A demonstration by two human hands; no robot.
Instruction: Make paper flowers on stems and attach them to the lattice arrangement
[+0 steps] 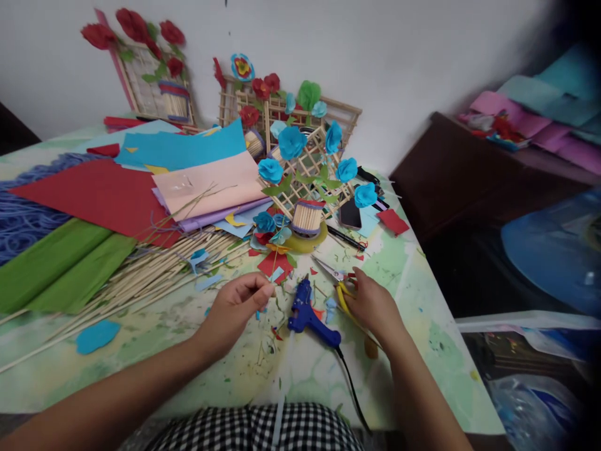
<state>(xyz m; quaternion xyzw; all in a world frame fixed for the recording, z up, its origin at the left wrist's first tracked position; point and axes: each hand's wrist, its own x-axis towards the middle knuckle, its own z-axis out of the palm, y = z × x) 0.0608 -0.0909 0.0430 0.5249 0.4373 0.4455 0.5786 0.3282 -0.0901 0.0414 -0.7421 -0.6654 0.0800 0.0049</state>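
Note:
My left hand [241,305] is raised over the front of the table, thumb and fingers pinched together; whatever is between the fingertips is too small to make out. To the right, my right hand [374,305] curls around the handle end of scissors [330,269], whose metal blades point away to the left. A yellow handle [344,302] shows beneath its fingers. Between both hands lies a blue hot glue gun [307,313], nozzle pointing away, with a glue stick out of its back. Paper scraps [277,266] and green clippings surround it.
Behind stands a stick lattice with blue paper flowers [292,143] and a small stick pot [307,218]. Bamboo sticks [154,266], red paper [94,191] and green paper [61,263] cover the left. A phone [350,214] lies back right; the glue gun's cord [350,379] runs off the front edge.

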